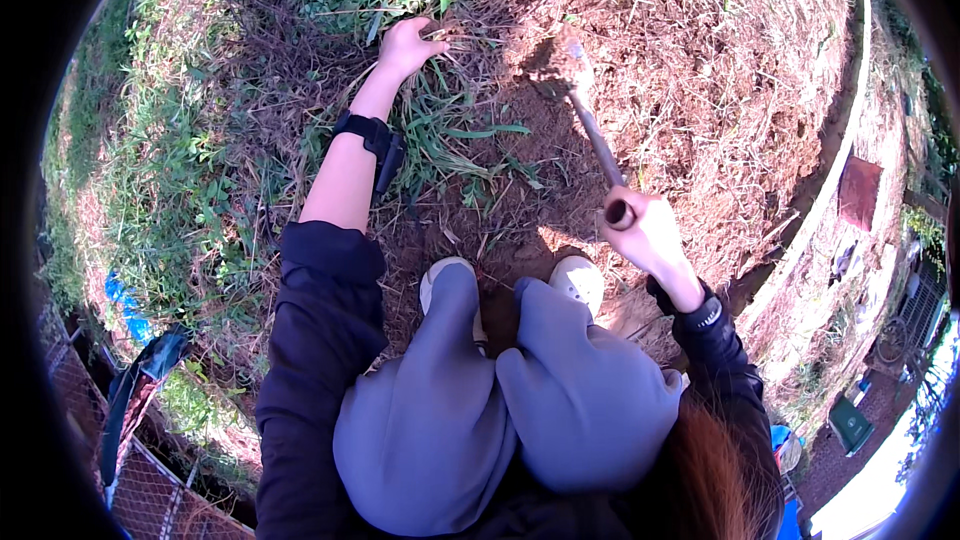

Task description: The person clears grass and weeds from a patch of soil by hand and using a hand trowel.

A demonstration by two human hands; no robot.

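Note:
My left hand (405,50) reaches forward over the weeds, with thumb and forefinger apart and nothing seen between them. Green grass (445,135) and dry stems lie just beneath and beside it. My right hand (650,230) is closed round the handle of a hand digging tool (598,137). The tool's hollow, tube-like handle end faces up toward me. Its narrow shaft slants away to a soil-covered blade, which rests at the bare brown soil (680,90); the blade's exact shape is hard to make out.
My knees are bent, and pale shoes (577,283) stand on the soil close to me. Thick weeds (230,130) cover the left side. A pale curved edge (835,190) runs along the right. Wire fencing (150,490) stands at lower left, a green bin (850,426) at lower right.

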